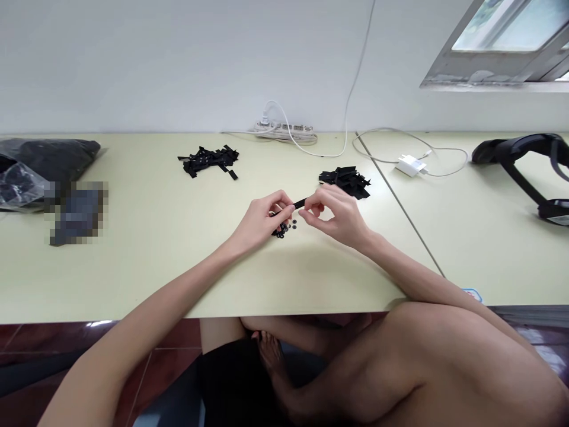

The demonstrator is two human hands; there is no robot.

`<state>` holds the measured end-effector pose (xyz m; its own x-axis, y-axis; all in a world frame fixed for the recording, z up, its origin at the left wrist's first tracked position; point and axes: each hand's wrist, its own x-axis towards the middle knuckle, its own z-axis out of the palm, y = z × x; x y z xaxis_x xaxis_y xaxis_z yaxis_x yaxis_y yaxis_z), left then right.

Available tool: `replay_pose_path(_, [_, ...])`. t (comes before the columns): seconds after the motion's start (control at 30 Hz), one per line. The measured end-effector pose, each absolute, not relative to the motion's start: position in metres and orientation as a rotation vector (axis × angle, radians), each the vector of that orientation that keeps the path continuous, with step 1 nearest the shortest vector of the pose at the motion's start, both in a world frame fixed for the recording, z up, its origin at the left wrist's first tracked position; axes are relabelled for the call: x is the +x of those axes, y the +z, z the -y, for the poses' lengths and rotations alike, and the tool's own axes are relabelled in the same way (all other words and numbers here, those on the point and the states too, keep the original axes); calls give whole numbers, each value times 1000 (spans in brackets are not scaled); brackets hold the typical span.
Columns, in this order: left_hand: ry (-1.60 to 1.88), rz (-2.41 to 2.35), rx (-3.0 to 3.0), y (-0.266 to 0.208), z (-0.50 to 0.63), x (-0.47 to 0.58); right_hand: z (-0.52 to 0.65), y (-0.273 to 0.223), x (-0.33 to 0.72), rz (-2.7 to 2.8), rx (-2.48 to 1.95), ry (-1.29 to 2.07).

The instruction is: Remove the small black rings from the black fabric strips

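My left hand [272, 214] is closed, its thumb and fingers pinching a short black strip [300, 204]. The strip looks flat and fabric-like, and it spans the small gap between my hands. At its other end my right hand [335, 212] has curled fingers meeting the strip, with the thumb slightly lower; the exact grip is partly hidden. Under and beside my left hand lie several small round black pieces [280, 233], some with pale centres, like snap buttons. Just behind my right hand is a pile of black strips [349, 181].
Another pile of black strips [208, 159] lies farther back to the left. A power strip [288, 130] with cables sits by the wall. A white charger [411, 166] and a black headset [524, 160] are at right. A black bag [53, 166] and a blurred dark object [82, 213] lie left.
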<state>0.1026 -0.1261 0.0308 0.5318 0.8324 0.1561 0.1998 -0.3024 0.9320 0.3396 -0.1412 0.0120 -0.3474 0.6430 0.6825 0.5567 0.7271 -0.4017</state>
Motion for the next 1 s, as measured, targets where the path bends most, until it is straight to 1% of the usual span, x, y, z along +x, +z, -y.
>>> replay_pose_path(0.17, [783,-841,1853,29,128,104,142,5,340,2070,-1092,552])
replay_pose_path(0.3, [778,-834,1928,30,129,103,143,6,338,2065,-1134,673])
replay_pose_path(0.6, [755,-900,2077,33,132,102,143,5,338,2118,-1215,556])
replay_pose_path(1.0, [708,-932,2083,29,133,103,147,5,334,2260,-1179,368])
